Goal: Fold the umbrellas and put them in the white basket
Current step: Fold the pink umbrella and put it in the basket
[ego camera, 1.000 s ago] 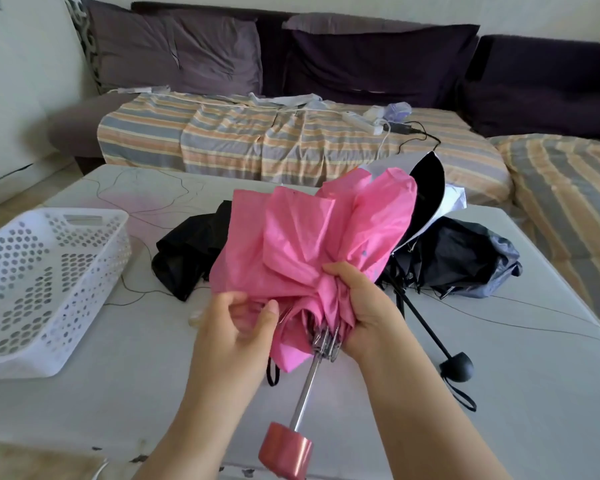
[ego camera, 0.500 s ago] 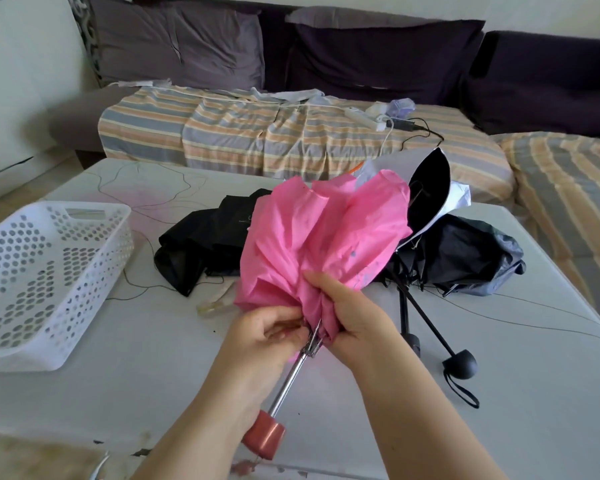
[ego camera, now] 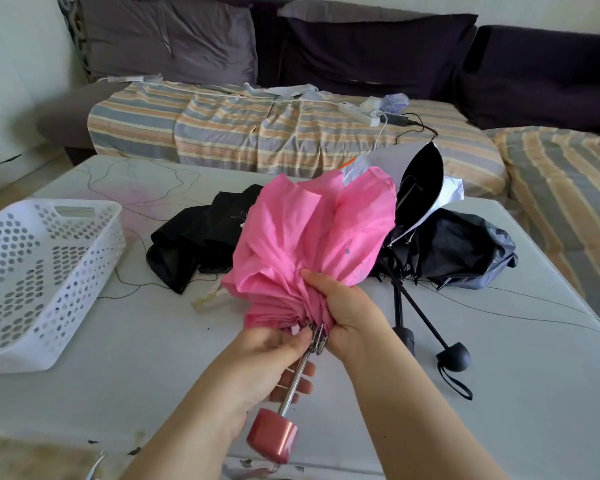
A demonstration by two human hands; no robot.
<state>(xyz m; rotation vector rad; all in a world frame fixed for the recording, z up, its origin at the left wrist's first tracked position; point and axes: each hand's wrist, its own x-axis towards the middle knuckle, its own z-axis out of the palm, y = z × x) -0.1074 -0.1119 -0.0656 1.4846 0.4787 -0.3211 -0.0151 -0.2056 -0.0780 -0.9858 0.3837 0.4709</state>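
Note:
A pink umbrella (ego camera: 312,244) stands half collapsed over the table, its canopy bunched upward and its pink handle (ego camera: 272,437) pointing down toward me. My right hand (ego camera: 347,311) grips the gathered pink fabric near the rib ends. My left hand (ego camera: 274,358) pinches the rib tips at the top of the metal shaft. The white basket (ego camera: 42,268) sits at the table's left, holding nothing. A black umbrella (ego camera: 194,244) lies crumpled behind the pink one. A dark grey umbrella (ego camera: 465,251) with a round knob lies to the right, beside a white-and-black one (ego camera: 420,181).
The grey table (ego camera: 499,375) carries thin black threads or cords. A small pale object (ego camera: 207,299) lies near the pink canopy. Behind the table is a sofa with a striped cover (ego camera: 257,133), a power strip (ego camera: 359,112) and dark cushions.
My left hand slid from the pink fabric down to the rib tips on the shaft. The canopy has been gathered tighter and the handle swung slightly left.

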